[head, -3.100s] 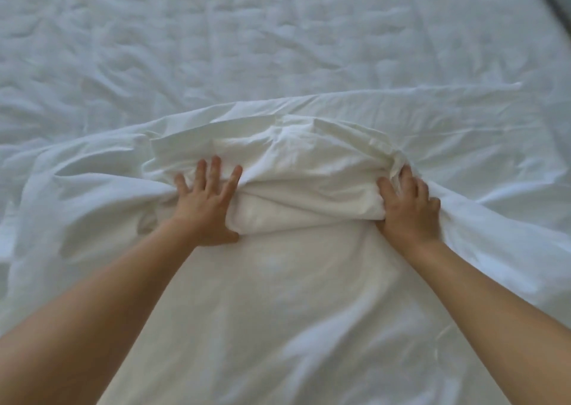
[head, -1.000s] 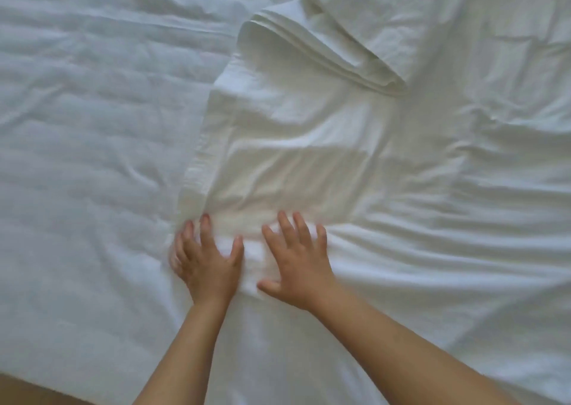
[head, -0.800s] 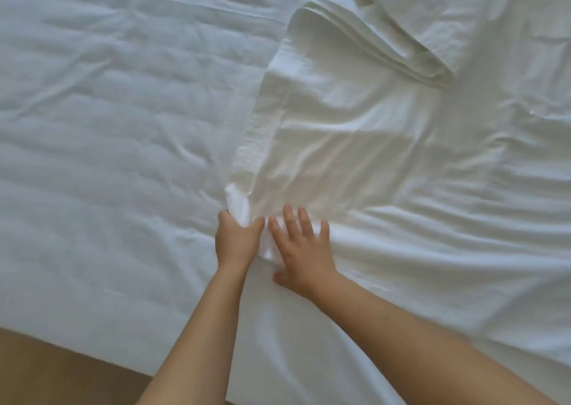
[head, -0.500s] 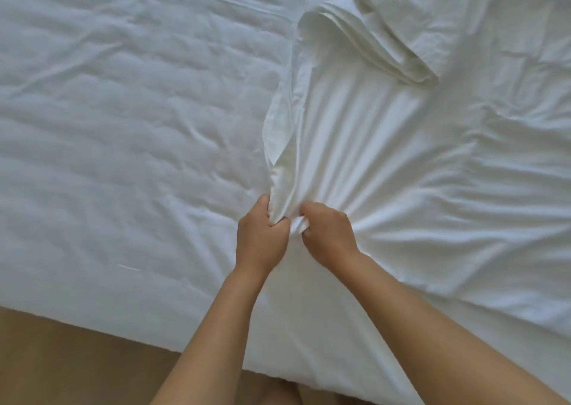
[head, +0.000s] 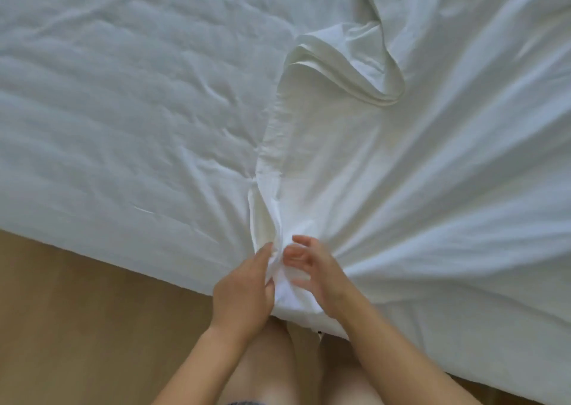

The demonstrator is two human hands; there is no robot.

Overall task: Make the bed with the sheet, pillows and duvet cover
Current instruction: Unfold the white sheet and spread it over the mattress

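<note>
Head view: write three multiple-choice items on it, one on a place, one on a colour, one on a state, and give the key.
1. Where does the left hand grip the sheet?
A. at the near edge of the bed
B. mid-mattress
C. at a headboard

2. What colour is the floor?
A. grey
B. tan
C. blue

3. How does the sheet lie?
A. smooth and flat
B. stacked in neat folds
C. gathered, creases fanning from the grip

Key:
1 A, the gathered cloth sits where the bed meets the floor.
2 B, a tan strip shows beside the bed.
3 C, creases radiate from the grip and a loose fold loops farther up.
</note>
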